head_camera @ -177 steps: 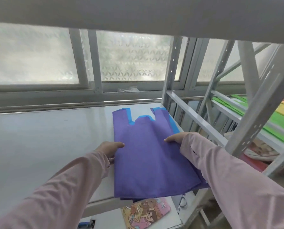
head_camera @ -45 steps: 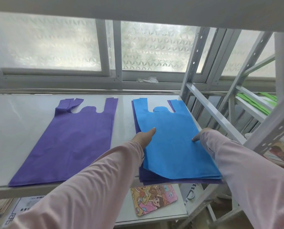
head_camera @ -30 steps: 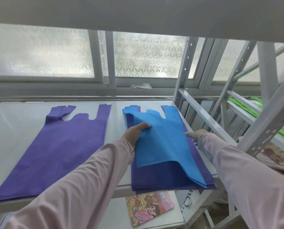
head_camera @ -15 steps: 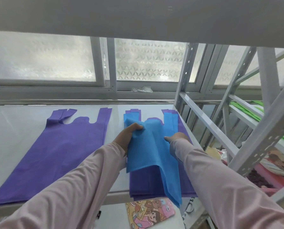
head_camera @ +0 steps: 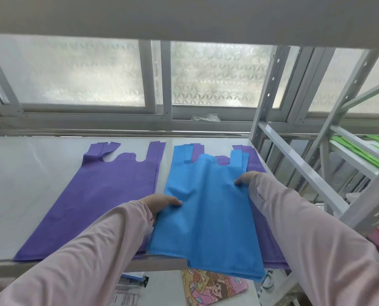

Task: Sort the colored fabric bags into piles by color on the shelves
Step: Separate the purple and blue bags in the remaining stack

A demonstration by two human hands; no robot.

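Observation:
A blue fabric bag point(head_camera: 206, 208) is lifted off the right-hand stack of purple bags point(head_camera: 253, 160), its bottom edge hanging past the shelf front. My left hand point(head_camera: 160, 203) grips its left edge. My right hand point(head_camera: 246, 178) grips its right edge. A single purple bag point(head_camera: 109, 182) lies flat on the white shelf point(head_camera: 29, 173) to the left. Another blue layer's handle point(head_camera: 179, 151) shows at the stack's back left.
A white rack upright point(head_camera: 265, 96) and diagonal brace point(head_camera: 299, 168) stand close on the right. Green bags point(head_camera: 358, 151) lie on a neighbouring shelf at far right. A cartoon-printed bag point(head_camera: 210, 288) lies on the lower shelf. Frosted windows sit behind.
Both hands have pulled the blue bag flat and toward the front, off the purple stack. My left hand slid down along the bag's left edge.

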